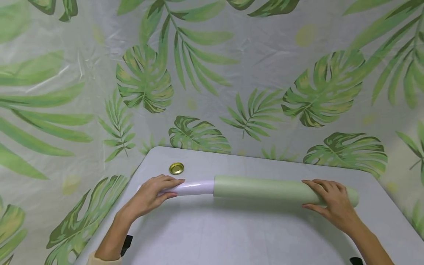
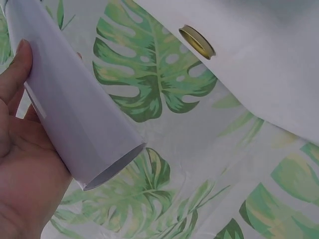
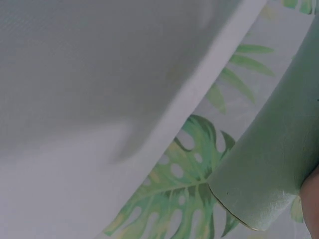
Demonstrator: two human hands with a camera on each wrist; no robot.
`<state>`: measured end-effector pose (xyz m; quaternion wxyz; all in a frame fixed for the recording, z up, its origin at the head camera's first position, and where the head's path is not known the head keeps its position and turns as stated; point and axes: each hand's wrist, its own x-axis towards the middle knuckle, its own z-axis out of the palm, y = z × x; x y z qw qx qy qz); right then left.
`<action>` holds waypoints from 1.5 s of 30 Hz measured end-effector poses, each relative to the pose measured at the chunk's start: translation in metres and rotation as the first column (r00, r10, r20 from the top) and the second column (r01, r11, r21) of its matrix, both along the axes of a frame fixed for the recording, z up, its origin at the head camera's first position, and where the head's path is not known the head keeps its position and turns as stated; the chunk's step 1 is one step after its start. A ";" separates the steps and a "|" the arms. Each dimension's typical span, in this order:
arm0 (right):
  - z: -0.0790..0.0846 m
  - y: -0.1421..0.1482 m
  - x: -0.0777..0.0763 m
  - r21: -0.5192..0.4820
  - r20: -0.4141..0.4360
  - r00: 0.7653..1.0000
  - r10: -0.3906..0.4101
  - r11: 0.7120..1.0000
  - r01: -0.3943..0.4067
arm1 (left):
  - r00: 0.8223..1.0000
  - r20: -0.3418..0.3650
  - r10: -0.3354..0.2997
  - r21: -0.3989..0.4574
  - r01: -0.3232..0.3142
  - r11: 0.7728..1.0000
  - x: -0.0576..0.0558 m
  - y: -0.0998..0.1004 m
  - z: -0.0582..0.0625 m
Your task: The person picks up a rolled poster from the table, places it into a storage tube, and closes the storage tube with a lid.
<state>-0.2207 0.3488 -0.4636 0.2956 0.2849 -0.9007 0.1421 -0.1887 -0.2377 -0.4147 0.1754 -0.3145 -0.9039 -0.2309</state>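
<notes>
Across lower-middle frame, left hand (image 1: 154, 195) grips white roll (image 1: 195, 187) partly inside pale green tube (image 1: 258, 189), right hand (image 1: 336, 206) grips tube; looks partway, direction unclear, exposed length remaining; gold lid (image 1: 176, 168) unfitted on bench (image 1: 238, 235).

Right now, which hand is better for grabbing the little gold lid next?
Probably the left hand. It's closer to the gold lid, though it holds the white tube and would likely need to let go first. The right hand is farther off, gripping the green tube near its right end.
</notes>
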 end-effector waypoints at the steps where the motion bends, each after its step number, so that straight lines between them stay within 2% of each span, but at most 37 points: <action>1: 0.001 -0.002 0.000 0.001 0.003 1.000 0.006 1.000 -0.006 | 1.000 0.003 -0.001 -0.001 0.001 1.000 0.000 0.001 0.000; 15: 0.007 -0.015 0.001 -0.005 0.026 0.999 0.038 0.999 -0.038 | 1.000 0.021 -0.003 -0.014 0.003 1.000 0.001 0.005 0.003; 25: -0.001 -0.023 0.001 -0.037 0.075 0.996 0.055 0.998 -0.052 | 0.999 0.028 -0.028 -0.018 0.028 0.999 0.002 0.011 0.004; 35: -0.009 -0.032 0.003 -0.049 0.097 0.993 0.070 0.997 -0.065 | 0.998 -0.007 -0.061 -0.024 0.060 0.998 0.000 0.020 0.001; 45: -0.023 -0.037 0.008 -0.095 0.180 0.981 0.075 0.994 -0.059 | 0.998 -0.001 -0.062 -0.033 0.062 0.998 0.001 0.021 -0.004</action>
